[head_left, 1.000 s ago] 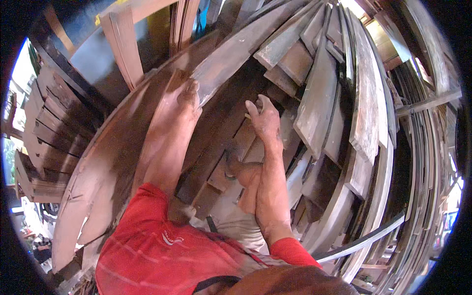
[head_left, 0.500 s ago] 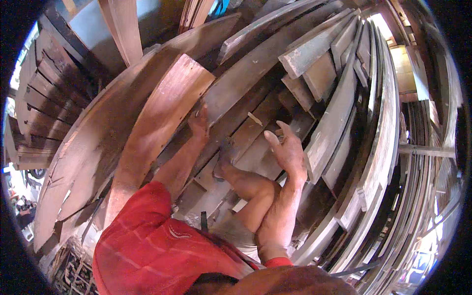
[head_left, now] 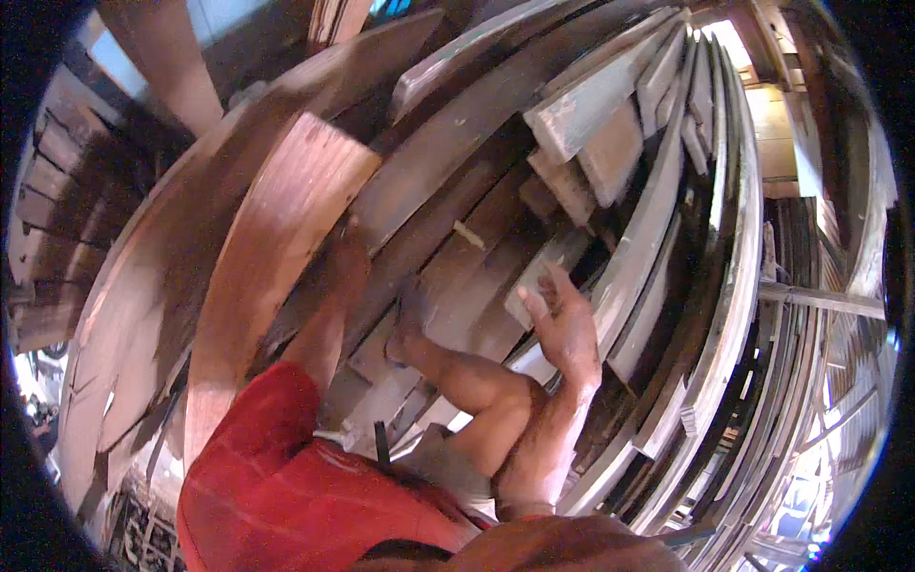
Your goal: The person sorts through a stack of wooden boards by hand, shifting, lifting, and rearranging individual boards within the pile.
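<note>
A reddish-brown curved plank runs lengthwise on my left, its squared far end catching the light. Beside that plank's inner edge is my left hand, in shadow; its fingers are too dark and blurred to show whether they grip the edge. My right hand hovers over the stacked timber, thumb and fingers apart and loosely bent, nothing in it. Below the hands lie grey-brown boards, with a small pale wood strip on them.
Long curved weathered planks line the right side and converge at the far end. Short board pieces lean there. A broad dark plank rises at the left. My bent leg is between my arms. A crossbar spans the far right.
The view has shifted, so the planks and my left hand appear farther left. My right hand is a little lower and its fingers remain apart.
</note>
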Demonstrator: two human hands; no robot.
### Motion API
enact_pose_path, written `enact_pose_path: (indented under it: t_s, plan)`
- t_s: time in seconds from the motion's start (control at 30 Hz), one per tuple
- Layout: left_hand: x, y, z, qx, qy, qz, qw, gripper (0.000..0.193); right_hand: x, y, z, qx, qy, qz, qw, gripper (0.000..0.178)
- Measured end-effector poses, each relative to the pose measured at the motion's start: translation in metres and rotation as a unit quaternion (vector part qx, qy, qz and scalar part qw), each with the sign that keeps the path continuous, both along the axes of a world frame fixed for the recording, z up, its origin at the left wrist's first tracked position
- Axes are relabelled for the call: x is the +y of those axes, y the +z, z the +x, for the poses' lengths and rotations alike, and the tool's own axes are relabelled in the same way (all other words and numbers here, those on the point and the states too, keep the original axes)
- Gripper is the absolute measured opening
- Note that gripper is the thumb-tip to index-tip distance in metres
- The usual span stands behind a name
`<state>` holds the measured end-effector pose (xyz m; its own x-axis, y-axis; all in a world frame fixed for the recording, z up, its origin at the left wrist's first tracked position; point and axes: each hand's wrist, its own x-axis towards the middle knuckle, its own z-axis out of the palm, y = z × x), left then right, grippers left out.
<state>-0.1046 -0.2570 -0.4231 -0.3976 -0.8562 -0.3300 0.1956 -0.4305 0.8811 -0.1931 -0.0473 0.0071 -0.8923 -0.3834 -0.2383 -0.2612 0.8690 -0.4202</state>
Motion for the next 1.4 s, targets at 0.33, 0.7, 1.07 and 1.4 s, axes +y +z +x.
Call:
enact_pose_path:
  t_s: [0.33,0.7,1.07,1.4]
  plan:
    - [-0.003,0.007,-0.002,0.053,0.013,0.068,0.996,0.044,-0.013,0.003,0.0,0.027,0.023,0.012,0.999,0.07]
    - [0.005,0.039,-0.016,0.255,0.184,0.122,0.941,0.041,-0.016,0.003,-0.008,-0.02,0.017,0.065,0.998,0.064]
    - [-0.001,-0.031,0.007,-0.577,-0.129,-0.346,0.729,0.042,0.008,-0.019,-0.02,-0.027,0.052,0.043,0.997,0.062]
    - [0.001,-0.017,-0.014,-0.028,0.162,0.01,0.986,0.051,0.025,-0.022,-0.037,0.121,0.047,0.078,0.988,0.064]
